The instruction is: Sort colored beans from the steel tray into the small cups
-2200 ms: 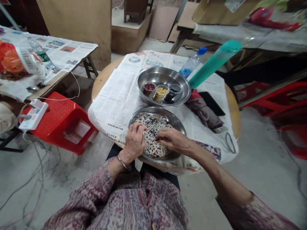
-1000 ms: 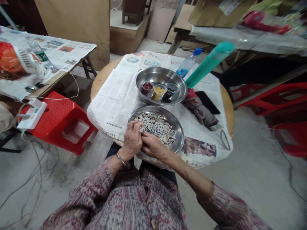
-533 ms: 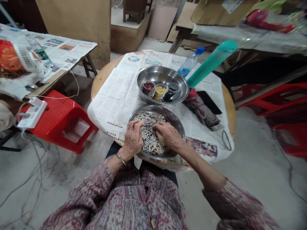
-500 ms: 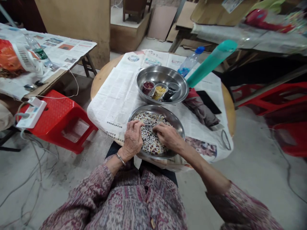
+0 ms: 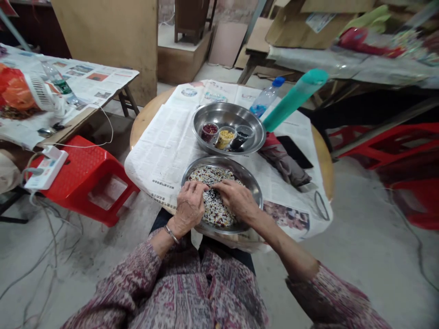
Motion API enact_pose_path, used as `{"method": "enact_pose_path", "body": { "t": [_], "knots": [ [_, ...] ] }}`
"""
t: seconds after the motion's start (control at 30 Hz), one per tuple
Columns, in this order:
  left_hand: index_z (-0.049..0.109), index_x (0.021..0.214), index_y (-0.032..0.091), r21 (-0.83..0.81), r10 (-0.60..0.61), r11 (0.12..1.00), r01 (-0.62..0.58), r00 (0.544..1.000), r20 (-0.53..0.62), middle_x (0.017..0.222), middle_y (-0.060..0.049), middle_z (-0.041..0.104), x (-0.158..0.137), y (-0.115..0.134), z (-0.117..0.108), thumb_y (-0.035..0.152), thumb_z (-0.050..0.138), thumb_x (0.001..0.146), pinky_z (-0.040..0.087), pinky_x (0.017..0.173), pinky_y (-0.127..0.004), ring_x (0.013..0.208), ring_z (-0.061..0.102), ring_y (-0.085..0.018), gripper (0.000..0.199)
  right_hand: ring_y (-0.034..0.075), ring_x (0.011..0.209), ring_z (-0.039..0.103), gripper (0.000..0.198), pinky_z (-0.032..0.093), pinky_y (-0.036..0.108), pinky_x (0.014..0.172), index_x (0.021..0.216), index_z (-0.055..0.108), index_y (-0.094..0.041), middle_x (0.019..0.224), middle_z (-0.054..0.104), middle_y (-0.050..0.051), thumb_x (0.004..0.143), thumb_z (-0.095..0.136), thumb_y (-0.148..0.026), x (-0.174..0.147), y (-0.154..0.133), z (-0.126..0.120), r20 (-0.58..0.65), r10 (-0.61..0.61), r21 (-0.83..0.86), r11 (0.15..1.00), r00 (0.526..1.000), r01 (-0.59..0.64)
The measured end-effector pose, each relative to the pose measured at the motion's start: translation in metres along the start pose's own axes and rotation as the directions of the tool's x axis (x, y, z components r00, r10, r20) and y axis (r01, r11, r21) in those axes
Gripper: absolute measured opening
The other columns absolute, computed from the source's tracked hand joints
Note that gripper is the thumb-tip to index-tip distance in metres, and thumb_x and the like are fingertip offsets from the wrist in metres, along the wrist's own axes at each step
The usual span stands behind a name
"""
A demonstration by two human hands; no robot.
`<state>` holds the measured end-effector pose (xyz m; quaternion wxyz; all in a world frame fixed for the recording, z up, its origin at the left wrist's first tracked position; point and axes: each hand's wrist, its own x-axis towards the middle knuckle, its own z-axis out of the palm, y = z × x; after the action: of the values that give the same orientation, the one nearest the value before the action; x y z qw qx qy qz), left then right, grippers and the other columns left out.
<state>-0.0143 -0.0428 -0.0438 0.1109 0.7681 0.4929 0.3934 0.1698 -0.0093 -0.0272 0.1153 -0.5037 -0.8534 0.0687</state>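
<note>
Sitting beyond the grain bowl (image 5: 251,186) is another bowl (image 5: 229,111).

"And what a spread! A round wooden table (image 5: 146,114), newspaper (image 5: 164,146) laid across it, bare wood peeping out at ten o'clock and again at three."

"At six o'clock, right on the near edge, the near steel bowl (image 5: 254,187)! Just beyond, towards twelve, the far steel bowl (image 5: 236,113)."

"One o'clock, a clear bottle (image 5: 268,98), blue cap up top! Beside it tilts a green tube (image 5: 297,98) (whether its foot touches the paper, I can't tell from here)."

"Round to three: a crumpled grey-and-red cloth (image 5: 284,162), and just beyond it a flat black object (image 5: 295,151)."

"And at four, near the paper's edge, a thin dark loop (image 5: 321,205)!"
</note>
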Motion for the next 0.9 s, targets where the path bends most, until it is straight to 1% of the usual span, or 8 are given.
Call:
{"method": "enact_pose_path", "body": {
  "t": [0.1, 0.23, 0.37, 0.5, 0.6, 0.67, 0.77, 0.9],
  "knots": [
    [0.058, 0.1, 0.021, 0.091, -0.019, 0.996, 0.01, 0.995, 0.098, 0.1, -0.004, 0.063, 0.002, 0.004, -0.003, 0.012, 0.05, 0.094, 0.045, 0.086, -0.037, 0.098, 0.053, -0.022, 0.013, 0.022, 0.099, 0.062, 0.023, 0.049, 0.03, 0.081, 0.1, 0.071, -0.02, 0.102, 0.069, 0.01, 0.095, 0.049, -0.017, 0.001, -0.002, -0.005, -0.095, 0.015, -0.047, 0.999, 0.995, -0.02],
    [0.059, 0.095, 0.022, 0.168, -0.027, 0.986, -0.004, 0.983, 0.184, 0.096, -0.002, 0.064, 0.004, 0.007, -0.005, 0.015, 0.057, 0.091, 0.043, 0.082, -0.038, 0.097, 0.054, -0.023, 0.008, 0.02, 0.084, 0.065, 0.02, 0.047, 0.029, 0.072, 0.089, 0.07, -0.02, 0.088, 0.07, 0.007, 0.093, 0.051, -0.017, 0.0, -0.007, -0.01, -0.067, 0.063, -0.113, 0.991, 0.996, -0.07],
    [0.059, 0.092, 0.022, 0.202, -0.029, 0.979, -0.019, 0.972, 0.235, 0.094, -0.001, 0.064, 0.005, 0.007, -0.004, 0.016, 0.057, 0.091, 0.042, 0.08, -0.038, 0.094, 0.054, -0.022, 0.007, 0.021, 0.091, 0.066, 0.018, 0.047, 0.029, 0.075, 0.093, 0.071, -0.021, 0.096, 0.073, 0.007, 0.092, 0.054, -0.019, 0.012, -0.006, -0.021, -0.173, 0.083, -0.047, 0.995, 0.981, -0.092],
    [0.061, 0.092, 0.023, 0.195, -0.036, 0.981, -0.016, 0.965, 0.26, 0.093, -0.001, 0.064, 0.006, 0.005, -0.003, 0.015, 0.059, 0.089, 0.04, 0.08, -0.038, 0.093, 0.054, -0.022, 0.008, 0.021, 0.082, 0.068, 0.019, 0.047, 0.032, 0.073, 0.094, 0.074, -0.022, 0.096, 0.076, 0.006, 0.091, 0.056, -0.028, 0.052, 0.003, -0.04, -0.3, 0.231, 0.118, 0.972, 0.926, -0.204],
    [0.062, 0.093, 0.023, 0.186, -0.051, 0.982, -0.002, 0.959, 0.278, 0.093, -0.001, 0.064, 0.006, 0.004, -0.002, 0.017, 0.059, 0.09, 0.039, 0.079, -0.039, 0.093, 0.054, -0.022, 0.008, 0.023, 0.084, 0.068, 0.022, 0.047, 0.035, 0.072, 0.096, 0.076, -0.022, 0.095, 0.076, 0.007, 0.089, 0.056, -0.032, 0.093, 0.015, -0.053, -0.331, 0.354, 0.182, 0.933, 0.875, -0.309],
    [0.062, 0.093, 0.023, 0.174, -0.054, 0.985, 0.005, 0.959, 0.279, 0.093, -0.002, 0.064, 0.006, 0.003, -0.001, 0.018, 0.058, 0.091, 0.039, 0.078, -0.038, 0.092, 0.054, -0.022, 0.007, 0.024, 0.085, 0.067, 0.024, 0.046, 0.036, 0.073, 0.097, 0.077, -0.023, 0.093, 0.076, 0.008, 0.088, 0.056, -0.032, 0.12, 0.024, -0.059, -0.334, 0.39, 0.178, 0.92, 0.858, -0.35],
    [0.061, 0.094, 0.023, 0.155, -0.047, 0.988, 0.004, 0.96, 0.278, 0.093, -0.001, 0.064, 0.005, 0.002, -0.001, 0.018, 0.058, 0.091, 0.039, 0.077, -0.038, 0.091, 0.053, -0.022, 0.008, 0.026, 0.087, 0.066, 0.026, 0.047, 0.038, 0.075, 0.097, 0.078, -0.024, 0.094, 0.076, 0.009, 0.086, 0.057, -0.033, 0.155, 0.035, -0.064, -0.296, 0.403, 0.112, 0.915, 0.866, -0.387],
    [0.059, 0.095, 0.023, 0.159, -0.043, 0.987, -0.002, 0.959, 0.281, 0.094, -0.002, 0.063, 0.004, 0.002, -0.001, 0.017, 0.057, 0.09, 0.039, 0.077, -0.038, 0.091, 0.052, -0.022, 0.008, 0.027, 0.092, 0.066, 0.026, 0.049, 0.04, 0.078, 0.097, 0.078, -0.023, 0.096, 0.076, 0.01, 0.086, 0.056, -0.03, 0.185, 0.042, -0.06, -0.235, 0.345, -0.014, 0.933, 0.909, -0.358]
  ]
}}
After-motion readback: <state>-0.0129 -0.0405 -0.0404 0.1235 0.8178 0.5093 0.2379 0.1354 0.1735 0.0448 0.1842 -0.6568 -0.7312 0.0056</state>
